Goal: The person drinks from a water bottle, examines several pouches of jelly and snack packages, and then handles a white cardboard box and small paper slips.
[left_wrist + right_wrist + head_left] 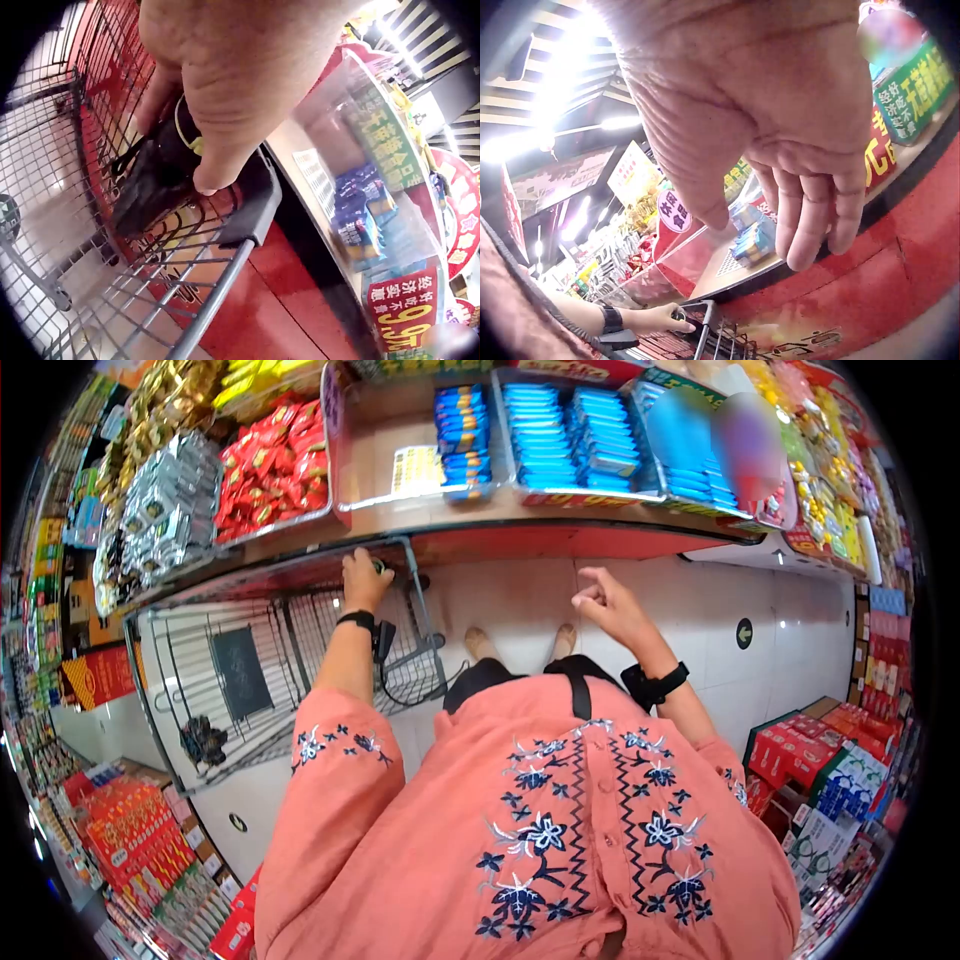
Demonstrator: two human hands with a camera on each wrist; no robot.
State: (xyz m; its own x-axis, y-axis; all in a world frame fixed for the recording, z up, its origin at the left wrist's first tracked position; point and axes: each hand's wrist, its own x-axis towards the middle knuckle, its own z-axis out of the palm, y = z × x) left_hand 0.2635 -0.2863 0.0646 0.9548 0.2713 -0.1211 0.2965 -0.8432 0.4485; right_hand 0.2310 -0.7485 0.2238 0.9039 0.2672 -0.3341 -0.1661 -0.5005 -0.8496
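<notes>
My left hand (pixel 364 582) is at the near corner of a wire shopping cart (pixel 411 595), beside the snack counter. In the left wrist view its thumb and fingers grip a soft-looking black object (pixel 150 191) with a thin yellow-green loop, inside the cart's grey rim; I cannot tell what it is. My right hand (pixel 612 605) hangs in the air in front of the counter, right of the cart, holding nothing. The right wrist view shows its fingers (pixel 810 217) loosely bent. Ahead, blue snack packs (pixel 463 435) stand in a clear-walled bin beside a small white printed card (pixel 417 470).
More bins hold red-wrapped sweets (pixel 275 465), silver packs (pixel 168 495) and light-blue packs (pixel 540 435). A red panel (pixel 560 540) fronts the counter. Stacked red boxes (pixel 800 750) stand at the right, and shelves of packaged goods (pixel 130 830) at the lower left. Tiled floor (pixel 700 610) runs between.
</notes>
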